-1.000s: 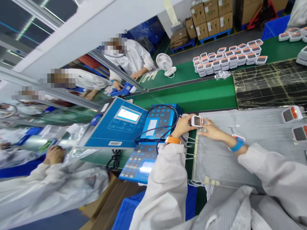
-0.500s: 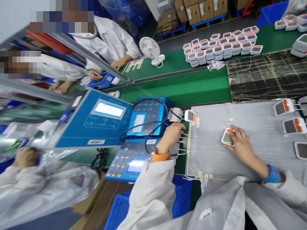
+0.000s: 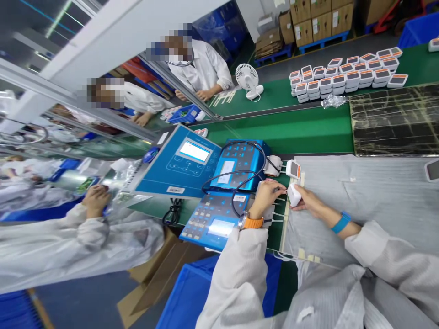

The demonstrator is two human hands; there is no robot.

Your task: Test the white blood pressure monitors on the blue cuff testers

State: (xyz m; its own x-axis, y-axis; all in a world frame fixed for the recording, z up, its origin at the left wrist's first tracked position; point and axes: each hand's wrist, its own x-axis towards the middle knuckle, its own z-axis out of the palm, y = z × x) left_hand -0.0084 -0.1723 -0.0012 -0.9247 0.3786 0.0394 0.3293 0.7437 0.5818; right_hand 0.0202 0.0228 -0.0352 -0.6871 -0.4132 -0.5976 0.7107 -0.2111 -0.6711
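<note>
Blue tester [image 3: 240, 167] at 9 o'clock of both hands; left hand [image 3: 269, 196] meets the white device [image 3: 294, 195], finger grip indiscernible; right hand [image 3: 308, 203], fingers clamped on that device, has carried it from mid-mat to the 9 o'clock edge of the grey mat [image 3: 370, 205].

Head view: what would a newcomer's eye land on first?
Both hands meet at centre: the right hand grips a small white device, with the left hand at its end. Just left sit blue testers. Rows of matching devices are stacked on the far green belt.
</note>
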